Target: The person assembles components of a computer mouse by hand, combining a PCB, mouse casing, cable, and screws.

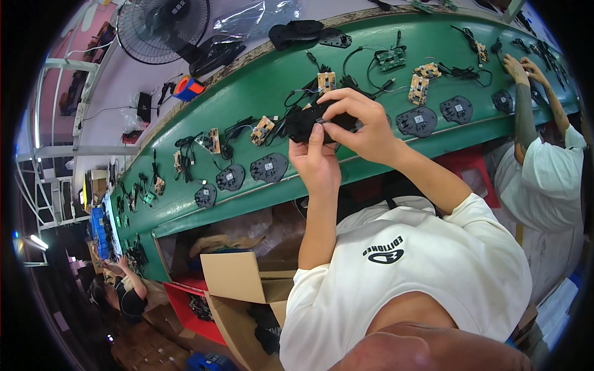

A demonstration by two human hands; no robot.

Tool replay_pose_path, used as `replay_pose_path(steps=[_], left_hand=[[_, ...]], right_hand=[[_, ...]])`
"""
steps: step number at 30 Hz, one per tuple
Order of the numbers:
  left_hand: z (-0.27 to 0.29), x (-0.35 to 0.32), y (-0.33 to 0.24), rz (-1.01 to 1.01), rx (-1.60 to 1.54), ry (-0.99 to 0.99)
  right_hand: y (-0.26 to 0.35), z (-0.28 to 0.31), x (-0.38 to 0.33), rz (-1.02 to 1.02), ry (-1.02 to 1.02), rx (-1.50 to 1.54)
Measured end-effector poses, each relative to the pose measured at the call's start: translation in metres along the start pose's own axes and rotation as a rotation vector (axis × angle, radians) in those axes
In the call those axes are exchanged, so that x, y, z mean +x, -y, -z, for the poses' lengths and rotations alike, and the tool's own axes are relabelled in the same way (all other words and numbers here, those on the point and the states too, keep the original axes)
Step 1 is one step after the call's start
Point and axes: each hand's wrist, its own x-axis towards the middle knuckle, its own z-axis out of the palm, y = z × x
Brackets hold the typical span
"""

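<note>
Both my hands hold one black plastic mouse shell (304, 122) above the green conveyor belt (272, 80). My left hand (314, 159) grips it from below, with the thumb up against its right end. My right hand (362, 120) closes over its top and right side, fingers curled on it. A black cable runs from the shell down to the belt. Just beyond it lie a small tan circuit board (326, 81) and another (262, 130) with coiled black cables.
Along the belt lie black mouse base plates (269, 167), more circuit boards and cables. A person in white (544, 173) works at the right, hands on the belt. Another person (120, 290) sits far left. Open cardboard boxes (238, 278) stand below the belt. A fan (162, 28) stands beyond it.
</note>
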Motion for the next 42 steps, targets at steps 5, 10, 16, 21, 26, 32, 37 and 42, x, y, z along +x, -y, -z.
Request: replay_pose_path(steps=[5,10,16,21,26,32,37,42], left_hand=[[0.019,0.007,-0.028,-0.154,0.032,-0.152],[0.165,0.037,-0.138,-0.551,0.326,-0.512],[0.358,0.042,-0.269,-0.569,0.934,-1.006],[0.459,0.032,-0.301,-0.369,1.811,-0.98],[0.453,0.061,-0.279,0.054,2.1,-0.862],[0.439,0.037,-0.29,-0.305,1.561,-1.042],[0.342,0.057,-0.267,-0.605,1.141,-1.101],[0.188,0.117,-0.196,-0.667,1.152,-0.66]], right_hand=[[0.0,-0.015,-0.001,-0.136,0.09,0.249],[-0.02,0.009,-0.021,-0.238,0.038,0.162],[-0.041,0.025,-0.03,-0.397,-0.02,0.201],[-0.046,0.015,0.011,-0.237,0.086,0.038],[-0.094,0.082,0.081,-0.156,-0.038,-0.387],[-0.206,0.08,0.125,-0.274,0.219,-0.991],[-0.201,0.102,0.13,-0.325,0.392,-0.89],[-0.21,0.146,0.119,-0.33,0.335,-0.812]])
